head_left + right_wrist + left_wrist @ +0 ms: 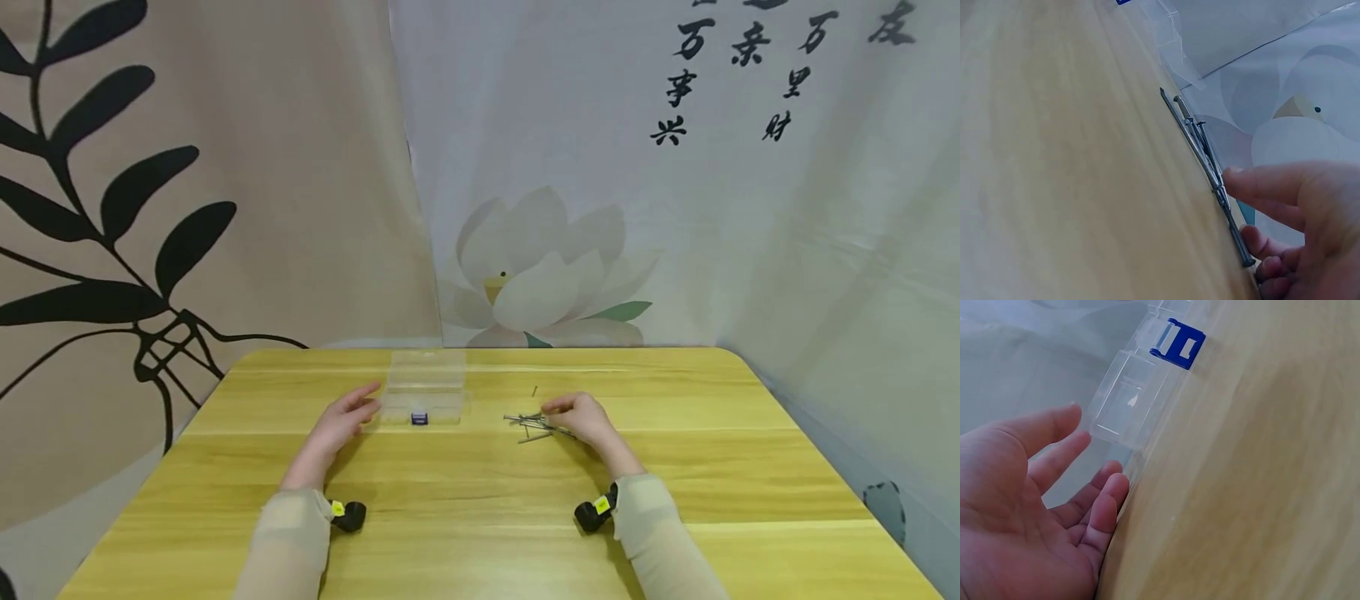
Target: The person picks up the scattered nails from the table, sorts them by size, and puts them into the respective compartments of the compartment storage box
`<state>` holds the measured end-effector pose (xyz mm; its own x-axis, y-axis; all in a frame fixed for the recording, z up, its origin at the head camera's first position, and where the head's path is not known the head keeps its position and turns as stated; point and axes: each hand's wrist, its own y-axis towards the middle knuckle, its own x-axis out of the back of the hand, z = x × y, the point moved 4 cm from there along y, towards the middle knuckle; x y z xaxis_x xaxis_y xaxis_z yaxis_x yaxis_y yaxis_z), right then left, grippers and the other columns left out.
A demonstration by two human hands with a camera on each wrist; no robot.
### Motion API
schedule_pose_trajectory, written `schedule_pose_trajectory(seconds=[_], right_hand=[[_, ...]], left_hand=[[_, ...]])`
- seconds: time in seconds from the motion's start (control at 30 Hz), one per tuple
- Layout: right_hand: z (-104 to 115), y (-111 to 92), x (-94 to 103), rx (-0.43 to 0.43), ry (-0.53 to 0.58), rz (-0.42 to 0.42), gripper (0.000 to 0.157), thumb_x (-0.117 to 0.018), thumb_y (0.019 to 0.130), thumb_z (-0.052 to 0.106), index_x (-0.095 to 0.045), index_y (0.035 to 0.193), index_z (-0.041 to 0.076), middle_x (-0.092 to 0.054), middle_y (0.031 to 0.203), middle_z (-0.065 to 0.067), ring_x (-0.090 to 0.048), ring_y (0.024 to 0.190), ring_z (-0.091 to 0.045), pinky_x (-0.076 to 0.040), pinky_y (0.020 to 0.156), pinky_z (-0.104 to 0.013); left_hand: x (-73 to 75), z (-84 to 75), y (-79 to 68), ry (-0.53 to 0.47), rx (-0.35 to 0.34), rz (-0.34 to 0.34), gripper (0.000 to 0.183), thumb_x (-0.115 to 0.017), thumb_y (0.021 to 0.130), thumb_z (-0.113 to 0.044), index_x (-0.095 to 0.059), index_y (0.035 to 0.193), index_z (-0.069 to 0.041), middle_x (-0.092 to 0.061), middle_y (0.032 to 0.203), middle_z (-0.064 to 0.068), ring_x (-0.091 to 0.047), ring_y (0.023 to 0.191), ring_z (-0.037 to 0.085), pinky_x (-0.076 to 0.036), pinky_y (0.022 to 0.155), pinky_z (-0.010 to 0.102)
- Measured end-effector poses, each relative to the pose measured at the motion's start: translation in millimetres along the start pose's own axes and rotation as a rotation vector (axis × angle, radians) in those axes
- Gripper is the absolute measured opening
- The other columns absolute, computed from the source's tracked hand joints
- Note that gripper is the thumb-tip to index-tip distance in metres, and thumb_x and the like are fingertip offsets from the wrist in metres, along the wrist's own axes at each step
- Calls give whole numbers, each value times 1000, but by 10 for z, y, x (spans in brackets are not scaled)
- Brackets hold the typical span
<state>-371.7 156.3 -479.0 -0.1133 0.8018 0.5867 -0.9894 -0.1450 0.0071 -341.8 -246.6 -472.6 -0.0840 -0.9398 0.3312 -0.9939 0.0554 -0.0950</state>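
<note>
A clear plastic box (424, 402) with its lid folded back stands toward the back of the table. On its front is a blue latch (1180, 344). My left hand (347, 422) is beside the box's left side, fingers spread and loosely bent, fingertips right at the corner in the left wrist view. Several long metal nails (531, 420) lie crossed in a loose pile right of the box. My right hand (583, 417) reaches over the right end of the pile. In the right wrist view, its thumb and fingertips stand apart, right at the nails (1200, 147).
A single small nail (535, 391) lies behind the pile. The wooden table (465, 517) ends at the back against a printed cloth (315, 167). Black wrist cameras (349, 517) are worn at both cuffs.
</note>
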Motion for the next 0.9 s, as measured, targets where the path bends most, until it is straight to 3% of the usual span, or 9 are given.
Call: schedule_pose_trajectory(seconds=[0.37,0.9], right_hand=[[2,-1,-19,-11,-59,-27,15,-75,82,10,-78,97,10,-70,102,-7,-61,96,-24,-47,85,-43],[18,3,-15,-18,-86,-44,4,-76,82,11,-79,84,13,-72,96,-4,-62,101,-27,-46,90,-47]], left_hand=[[-21,-16,-14,42,17,12,49,-48,104,-26,-40,149,-10,-40,146,24,-40,129,40,-35,102,54],[-37,4,9,55,30,-30,48,-50,103,-27,-42,148,-11,-44,142,23,-45,125,40,-36,102,53]])
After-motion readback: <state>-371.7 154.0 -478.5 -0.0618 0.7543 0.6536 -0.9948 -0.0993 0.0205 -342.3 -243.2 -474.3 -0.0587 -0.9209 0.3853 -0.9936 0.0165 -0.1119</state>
